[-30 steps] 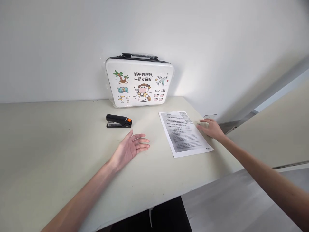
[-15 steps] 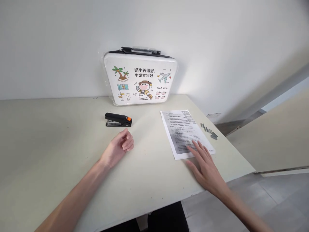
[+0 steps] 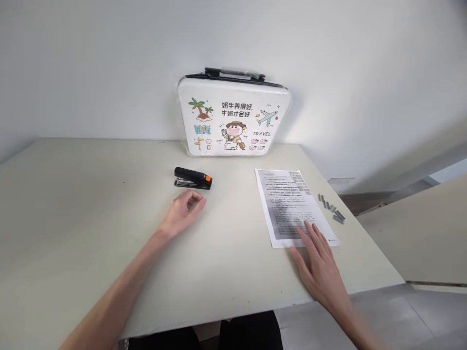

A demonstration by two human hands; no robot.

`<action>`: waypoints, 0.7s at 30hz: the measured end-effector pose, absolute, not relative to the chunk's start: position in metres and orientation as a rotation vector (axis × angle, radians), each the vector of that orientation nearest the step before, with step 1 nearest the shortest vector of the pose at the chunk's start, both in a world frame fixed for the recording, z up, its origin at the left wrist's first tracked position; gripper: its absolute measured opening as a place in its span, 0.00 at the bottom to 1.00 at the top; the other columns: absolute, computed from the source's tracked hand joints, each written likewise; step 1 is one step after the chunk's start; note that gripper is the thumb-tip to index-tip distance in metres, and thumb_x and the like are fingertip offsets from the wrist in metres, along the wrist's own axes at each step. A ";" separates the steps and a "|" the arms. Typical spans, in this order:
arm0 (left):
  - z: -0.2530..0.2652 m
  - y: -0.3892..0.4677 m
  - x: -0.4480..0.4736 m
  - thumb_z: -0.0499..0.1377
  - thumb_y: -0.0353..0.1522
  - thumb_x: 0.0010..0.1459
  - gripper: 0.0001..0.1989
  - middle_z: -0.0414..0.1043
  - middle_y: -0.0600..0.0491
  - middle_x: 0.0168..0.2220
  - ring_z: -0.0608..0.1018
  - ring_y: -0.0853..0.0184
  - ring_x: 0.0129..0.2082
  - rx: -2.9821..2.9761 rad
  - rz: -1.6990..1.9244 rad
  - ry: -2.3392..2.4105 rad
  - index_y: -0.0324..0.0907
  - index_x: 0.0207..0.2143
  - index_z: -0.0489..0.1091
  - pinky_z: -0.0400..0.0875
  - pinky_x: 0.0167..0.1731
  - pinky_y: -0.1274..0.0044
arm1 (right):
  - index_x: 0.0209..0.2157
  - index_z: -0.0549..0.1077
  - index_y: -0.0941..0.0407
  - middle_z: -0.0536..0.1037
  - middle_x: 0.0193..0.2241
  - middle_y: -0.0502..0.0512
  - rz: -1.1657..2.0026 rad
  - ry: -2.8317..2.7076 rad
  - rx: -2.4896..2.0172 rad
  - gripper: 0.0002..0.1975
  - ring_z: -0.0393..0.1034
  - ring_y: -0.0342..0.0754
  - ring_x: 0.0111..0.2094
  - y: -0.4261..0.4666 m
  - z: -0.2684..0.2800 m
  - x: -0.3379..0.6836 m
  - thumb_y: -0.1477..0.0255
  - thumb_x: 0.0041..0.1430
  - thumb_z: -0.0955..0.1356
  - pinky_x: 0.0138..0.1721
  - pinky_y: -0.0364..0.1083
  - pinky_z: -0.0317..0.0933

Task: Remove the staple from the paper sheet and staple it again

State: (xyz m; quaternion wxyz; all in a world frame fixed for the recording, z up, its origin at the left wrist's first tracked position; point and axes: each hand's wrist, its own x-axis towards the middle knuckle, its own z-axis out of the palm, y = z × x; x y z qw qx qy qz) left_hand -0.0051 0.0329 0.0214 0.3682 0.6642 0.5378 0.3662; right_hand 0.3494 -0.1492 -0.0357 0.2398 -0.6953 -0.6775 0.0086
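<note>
My left hand (image 3: pixel 182 212) rests on the table just in front of a black stapler (image 3: pixel 192 179) with an orange patch. Its fingers curl loosely toward the thumb, and no object shows in them. The stapler lies on its base, apart from the hand. On the right, my right hand (image 3: pixel 321 267) is open, its fingertips over the lower part of a printed sheet of paper (image 3: pixel 286 206). Whether those fingertips press on the sheet is hard to tell. Several strips of staples (image 3: pixel 331 209) lie just right of the paper.
A white case (image 3: pixel 235 116) with cartoon prints, a black handle and a clear plastic wrap stands upright against the wall at the table's (image 3: pixel 233 277) back. The table's right edge runs close to the staple strips. A pale panel (image 3: pixel 419 233) stands beyond it.
The view has shifted, so everything on the table appears farther right. My left hand has turned, its curled fingers and thumb now forming a loose ring. My right hand stays spread by the paper.
</note>
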 end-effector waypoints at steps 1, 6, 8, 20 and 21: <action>0.020 0.034 -0.007 0.66 0.42 0.58 0.11 0.77 0.50 0.40 0.73 0.62 0.35 1.696 0.941 1.372 0.45 0.33 0.73 0.68 0.37 0.73 | 0.75 0.51 0.42 0.51 0.76 0.50 0.030 -1.844 -1.911 0.32 0.45 0.65 0.75 -0.150 -0.036 0.349 0.56 0.74 0.60 0.69 0.72 0.54; 0.013 0.035 -0.014 0.63 0.42 0.62 0.10 0.77 0.48 0.54 0.77 0.56 0.46 1.775 0.912 1.351 0.47 0.41 0.76 0.72 0.47 0.68 | 0.74 0.53 0.44 0.52 0.76 0.52 0.037 -1.815 -1.918 0.32 0.46 0.66 0.75 -0.152 -0.038 0.349 0.54 0.74 0.60 0.69 0.72 0.55; 0.010 0.035 -0.014 0.62 0.41 0.63 0.09 0.76 0.48 0.57 0.76 0.53 0.53 1.847 0.910 1.345 0.47 0.41 0.76 0.70 0.54 0.64 | 0.74 0.54 0.44 0.52 0.76 0.53 0.031 -1.804 -1.907 0.32 0.46 0.66 0.75 -0.152 -0.040 0.349 0.53 0.73 0.60 0.69 0.72 0.55; -0.002 0.036 -0.015 0.61 0.37 0.62 0.11 0.72 0.44 0.63 0.68 0.49 0.67 2.036 0.957 1.272 0.47 0.46 0.75 0.50 0.70 0.56 | 0.72 0.59 0.49 0.56 0.74 0.58 0.049 -1.755 -1.952 0.32 0.50 0.65 0.74 -0.153 -0.037 0.343 0.51 0.73 0.60 0.68 0.70 0.56; -0.003 0.036 -0.016 0.61 0.37 0.62 0.11 0.71 0.43 0.64 0.68 0.49 0.68 2.043 0.957 1.268 0.46 0.46 0.74 0.50 0.70 0.56 | 0.72 0.59 0.49 0.56 0.74 0.58 0.047 -1.762 -1.953 0.32 0.49 0.65 0.74 -0.153 -0.038 0.344 0.51 0.73 0.60 0.68 0.70 0.56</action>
